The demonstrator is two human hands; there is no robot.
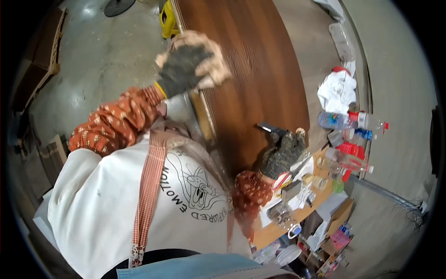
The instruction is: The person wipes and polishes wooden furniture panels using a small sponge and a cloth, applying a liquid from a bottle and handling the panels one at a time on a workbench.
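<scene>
My left hand (pixel 183 67), in a dark grey glove with a yellow cuff, is closed on a crumpled beige cloth (pixel 213 74) at the left edge of a brown wood-grain panel (pixel 253 56). Motion blurs the cloth and that hand a little. Over the panel's near right part is my right hand (pixel 283 153), in a speckled grey glove with light fingertips. A small dark flat tool with a shiny edge (pixel 270 127) sticks out from its fingers toward the left; its exact kind cannot be made out. Floral orange sleeves cover both forearms.
Right of my right hand, a light wooden bench (pixel 269 235) carries clear plastic bottles (pixel 282 215), papers and small items. More bottles (pixel 331 121) and a white cloth (pixel 337 90) lie farther right. A yellow container (pixel 168 21) stands beyond the panel's left edge. Cardboard boxes (pixel 341 216) sit lower right.
</scene>
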